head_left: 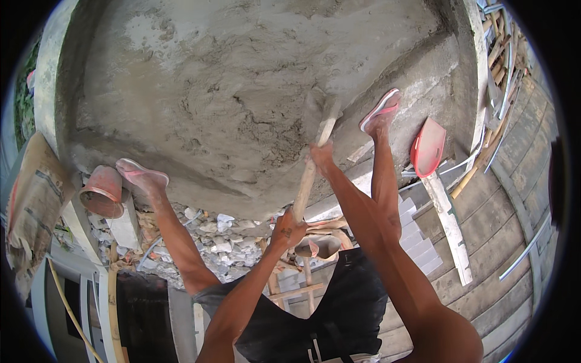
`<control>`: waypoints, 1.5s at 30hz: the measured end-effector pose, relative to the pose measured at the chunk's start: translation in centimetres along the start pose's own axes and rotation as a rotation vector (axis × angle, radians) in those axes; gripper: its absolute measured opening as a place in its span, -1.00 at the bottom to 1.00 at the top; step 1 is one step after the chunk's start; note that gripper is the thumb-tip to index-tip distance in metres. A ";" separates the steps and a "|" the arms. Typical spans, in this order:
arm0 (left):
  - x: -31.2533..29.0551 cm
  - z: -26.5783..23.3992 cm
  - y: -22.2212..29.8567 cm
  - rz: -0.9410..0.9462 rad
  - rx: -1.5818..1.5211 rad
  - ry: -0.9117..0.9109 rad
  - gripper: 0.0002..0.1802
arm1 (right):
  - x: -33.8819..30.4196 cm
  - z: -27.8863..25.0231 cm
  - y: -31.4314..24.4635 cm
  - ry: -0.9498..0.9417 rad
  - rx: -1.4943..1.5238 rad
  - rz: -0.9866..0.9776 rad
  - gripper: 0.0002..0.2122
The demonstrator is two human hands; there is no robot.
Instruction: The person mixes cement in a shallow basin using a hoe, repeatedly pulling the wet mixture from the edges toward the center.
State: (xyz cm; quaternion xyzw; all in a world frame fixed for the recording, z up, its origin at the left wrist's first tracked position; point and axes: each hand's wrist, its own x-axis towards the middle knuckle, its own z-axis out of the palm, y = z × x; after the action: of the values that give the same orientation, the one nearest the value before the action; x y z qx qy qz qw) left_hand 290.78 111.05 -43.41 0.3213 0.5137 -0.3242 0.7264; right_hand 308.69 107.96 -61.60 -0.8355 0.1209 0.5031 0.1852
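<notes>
Both my hands grip the pale wooden handle of a hoe [307, 189]. My right hand [322, 156] is wrapped round it higher up, closer to the blade. Lower down, my left hand [287, 230] closes round the same handle near my shorts. The hoe's grey, mortar-coated blade [313, 110] rests in wet grey mortar [236, 85], its lower edge hidden there. That mortar fills a broad, low-walled trough and looks lumpy around the blade. My sandalled feet stand apart on the trough's near side.
A red scoop with a white wooden handle [446, 227] lies to the right, on planks [484, 260]. At left are a reddish bucket [103, 190] on its side and a dirty sack [36, 202]. Broken stones [221, 239] and a second bucket [319, 247] lie below the trough's near edge.
</notes>
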 end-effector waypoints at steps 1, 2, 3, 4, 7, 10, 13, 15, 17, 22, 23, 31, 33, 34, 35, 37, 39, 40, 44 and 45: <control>-0.4 -0.7 -1.0 -0.011 -0.006 0.005 -0.44 | -0.6 1.2 1.0 -0.011 -0.005 0.007 -0.68; -0.8 -1.3 -1.8 -0.087 0.009 -0.006 -0.43 | -1.2 2.1 1.7 -0.085 0.052 0.099 -0.74; -1.6 -1.5 -2.8 -0.177 0.021 -0.024 -0.42 | -2.4 2.9 2.5 -0.159 0.104 0.207 -0.79; -1.9 -1.6 -3.4 -0.131 0.051 0.010 -0.42 | -3.4 3.3 2.9 -0.164 0.094 0.224 -0.79; -4.6 -3.1 -1.6 -0.151 0.067 -0.014 -0.50 | -4.9 3.3 2.3 -0.136 0.180 0.310 -0.86; -10.6 -8.8 0.6 -0.174 0.132 -0.039 -0.48 | -9.2 5.8 1.3 -0.248 0.281 0.411 -0.87; -12.5 -11.5 -0.5 -0.127 0.346 -0.127 -0.48 | -13.0 4.9 1.5 -0.191 0.512 0.444 -0.90; -17.0 -16.0 -1.3 -0.196 0.497 -0.163 -0.48 | -18.8 8.4 0.7 -0.226 0.760 0.458 -0.88; -16.7 -18.8 -7.9 0.002 0.487 -0.148 -0.45 | -21.6 9.6 1.7 -0.194 0.892 0.427 -0.86; -17.4 -27.2 -13.0 0.041 0.932 -0.086 -0.51 | -28.1 13.8 2.8 -0.271 1.073 0.506 -0.78; -17.6 -28.4 -14.5 0.044 0.955 -0.061 -0.52 | -29.9 13.9 2.6 -0.295 1.061 0.521 -0.77; -21.8 -25.4 -15.8 0.104 0.949 -0.028 -0.61 | -33.1 10.8 1.7 -0.336 1.027 0.494 -0.93; -19.8 -21.7 -13.4 -0.043 0.861 -0.017 -0.60 | -26.6 11.1 4.6 -0.436 1.090 0.609 -0.91; -17.7 -19.9 -12.3 -0.056 0.789 0.034 -0.56 | -22.6 11.6 4.5 -0.427 1.045 0.619 -0.92; -15.2 -18.0 -11.4 -0.064 0.718 0.083 -0.52 | -18.9 11.9 3.9 -0.415 1.001 0.626 -0.92; -11.6 -15.1 -10.2 -0.109 0.558 0.098 -0.51 | -14.3 11.6 3.0 -0.315 0.790 0.602 -0.91; -9.5 -13.3 -9.2 -0.049 0.490 0.081 -0.51 | -12.6 10.2 1.5 -0.307 0.724 0.475 -0.90; -9.4 -11.8 -8.9 -0.011 0.411 0.044 -0.52 | -12.7 8.4 1.4 -0.286 0.646 0.376 -0.89; -7.8 -6.8 -5.5 0.118 0.238 -0.024 -0.40 | -12.4 1.5 -4.2 -0.221 0.616 0.259 -0.88; -6.7 -5.6 -3.9 0.142 0.184 -0.060 -0.37 | -11.4 -0.3 -5.5 -0.165 0.621 0.242 -0.90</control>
State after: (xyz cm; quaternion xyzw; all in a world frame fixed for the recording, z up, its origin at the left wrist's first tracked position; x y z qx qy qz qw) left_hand 282.86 114.19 -39.00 0.4122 0.4358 -0.3274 0.7301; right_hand 305.77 112.92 -50.32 -0.6754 0.3513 0.5264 0.3786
